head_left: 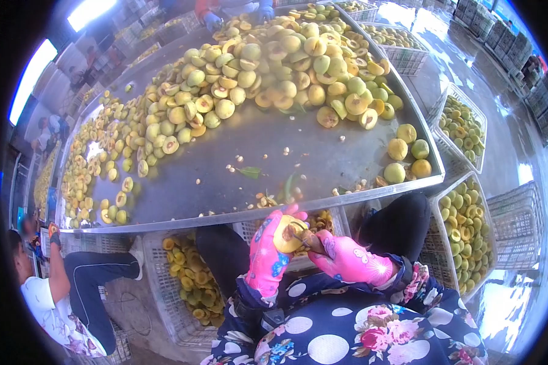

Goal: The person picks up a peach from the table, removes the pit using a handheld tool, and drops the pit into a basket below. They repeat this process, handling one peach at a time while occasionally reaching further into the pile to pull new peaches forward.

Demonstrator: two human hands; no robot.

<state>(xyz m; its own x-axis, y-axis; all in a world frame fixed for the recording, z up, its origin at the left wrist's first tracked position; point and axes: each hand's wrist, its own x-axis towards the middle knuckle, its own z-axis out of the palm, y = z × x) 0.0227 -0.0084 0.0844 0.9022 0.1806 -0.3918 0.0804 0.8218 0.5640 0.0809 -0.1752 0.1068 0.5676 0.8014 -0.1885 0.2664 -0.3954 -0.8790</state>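
In a pink patterned glove, my left hand (266,258) is closed around a cut peach half (287,236), its yellow flesh turned toward my other hand. My right hand (350,260), gloved in the same pink, grips a small brown-handled tool (312,242). The tool's tip meets the cut middle of the peach; its exact shape is too small to make out. Both hands are in front of the near edge of a metal table (256,176), over a crate with peach pieces (323,222). A heap of halved peaches (243,73) covers the table's far side.
Several whole peaches (402,149) lie at the table's right corner. Loose pale kernels and a green leaf (249,172) are scattered nearer. Filled crates stand at left (192,280) and right (466,231). A seated person (61,286) is at left; blue-gloved hands (213,22) work across the table.
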